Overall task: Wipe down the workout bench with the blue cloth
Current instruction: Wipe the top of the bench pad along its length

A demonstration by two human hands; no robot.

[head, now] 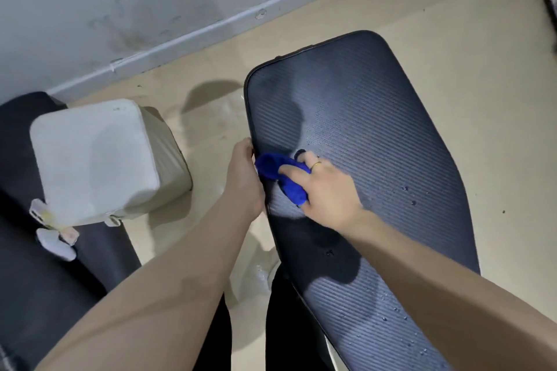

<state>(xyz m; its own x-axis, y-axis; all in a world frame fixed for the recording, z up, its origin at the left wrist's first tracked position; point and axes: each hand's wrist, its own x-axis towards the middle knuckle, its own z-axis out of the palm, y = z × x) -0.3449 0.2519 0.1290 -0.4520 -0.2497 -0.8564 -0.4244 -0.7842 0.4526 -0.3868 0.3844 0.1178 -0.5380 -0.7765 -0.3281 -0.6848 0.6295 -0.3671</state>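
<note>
The workout bench is a long dark pad with fine ribbing, running from the lower right up to the middle of the view. Water droplets dot its surface on the right and near the bottom. My right hand, with a ring on one finger, presses the crumpled blue cloth flat against the pad near its left edge. My left hand grips that left edge of the bench, right beside the cloth.
A white and beige cushion-like block sits to the left on a dark padded surface. Beige floor surrounds the bench, and a white wall with a baseboard runs along the back.
</note>
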